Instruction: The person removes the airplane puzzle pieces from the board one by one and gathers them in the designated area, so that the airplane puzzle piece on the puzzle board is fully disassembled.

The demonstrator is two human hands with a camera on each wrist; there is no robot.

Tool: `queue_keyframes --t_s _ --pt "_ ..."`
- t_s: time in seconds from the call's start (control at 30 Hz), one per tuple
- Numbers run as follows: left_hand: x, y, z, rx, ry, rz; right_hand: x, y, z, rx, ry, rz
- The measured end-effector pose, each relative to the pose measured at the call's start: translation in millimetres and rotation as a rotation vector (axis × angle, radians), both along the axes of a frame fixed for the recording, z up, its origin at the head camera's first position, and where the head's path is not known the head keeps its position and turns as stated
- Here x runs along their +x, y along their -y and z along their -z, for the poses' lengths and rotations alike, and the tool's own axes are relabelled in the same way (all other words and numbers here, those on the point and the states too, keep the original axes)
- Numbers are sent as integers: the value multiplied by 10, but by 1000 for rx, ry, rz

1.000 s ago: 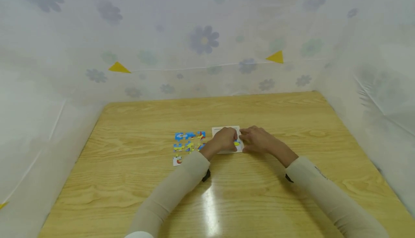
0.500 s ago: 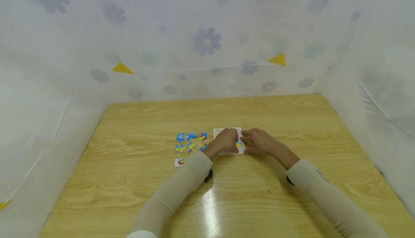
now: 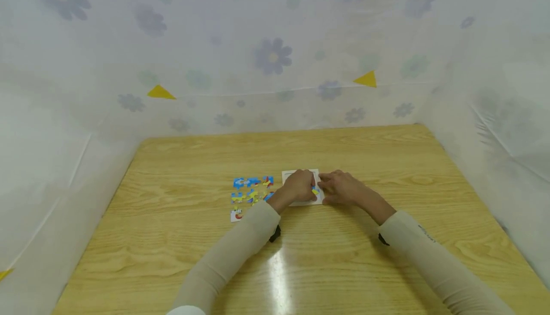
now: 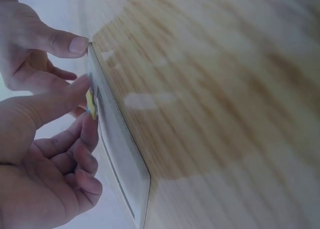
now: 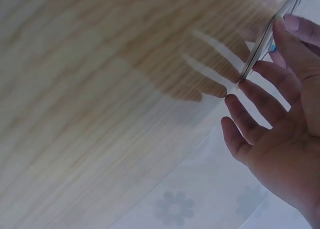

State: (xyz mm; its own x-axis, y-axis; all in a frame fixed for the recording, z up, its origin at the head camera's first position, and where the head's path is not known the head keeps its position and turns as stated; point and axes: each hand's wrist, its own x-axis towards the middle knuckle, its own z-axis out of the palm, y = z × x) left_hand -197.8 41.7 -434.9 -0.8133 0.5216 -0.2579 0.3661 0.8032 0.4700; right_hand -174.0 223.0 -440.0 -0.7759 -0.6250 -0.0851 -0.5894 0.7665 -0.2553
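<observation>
Left hand [image 3: 299, 184] curled, pinching a small puzzle piece [image 3: 315, 191] over white tray [image 3: 296, 172] lying flat, right hand [image 3: 342, 188] fingers straight, steadying tray's edge

Left hand [image 3: 299, 184]: edged slightly right over the white square puzzle tray [image 3: 301, 187].
Small yellow-and-blue puzzle piece [image 3: 315, 191]: shifted a touch toward the tray's right edge, more blue showing.
Right hand [image 3: 343, 188]: drew marginally closer.

— Where does the puzzle tray [image 3: 301, 187] lie?
— Mid-table [image 3: 172, 238], under both hands: left hand [image 3: 298, 185] on it, right hand [image 3: 343, 188] at its right edge.
— And the loose pieces [image 3: 251, 188]?
— Just left of the tray, one piece [image 3: 235, 215] nearer the person.
</observation>
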Motion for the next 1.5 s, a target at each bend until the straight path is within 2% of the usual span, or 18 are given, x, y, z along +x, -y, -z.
queue_keyframes --t_s 0.27,0.5,0.73,0.9,1.03,1.23,1.3,1.5 --pt "-2 -8 -21 74 -54 -25 2 1 22 4 -8 -9" --pt "-2 -14 -26 57 -14 -12 13 -4 1 0 -10 -4" --pt "-7 10 -38 64 -32 30 20 21 -7 30 -47 -6" --pt "-4 50 -74 88 -33 36 20 27 -10 50 -50 -2" --pt "-11 131 -104 116 -42 54 28 38 -33 68 -38 11" --pt "-47 357 -142 191 -30 81 33 60 -69 83 -29 19" --pt "-54 437 -151 213 -47 97 32 63 -73 84 -28 18" --pt "-51 610 -163 219 -22 62 28 70 -70 106 -22 14"
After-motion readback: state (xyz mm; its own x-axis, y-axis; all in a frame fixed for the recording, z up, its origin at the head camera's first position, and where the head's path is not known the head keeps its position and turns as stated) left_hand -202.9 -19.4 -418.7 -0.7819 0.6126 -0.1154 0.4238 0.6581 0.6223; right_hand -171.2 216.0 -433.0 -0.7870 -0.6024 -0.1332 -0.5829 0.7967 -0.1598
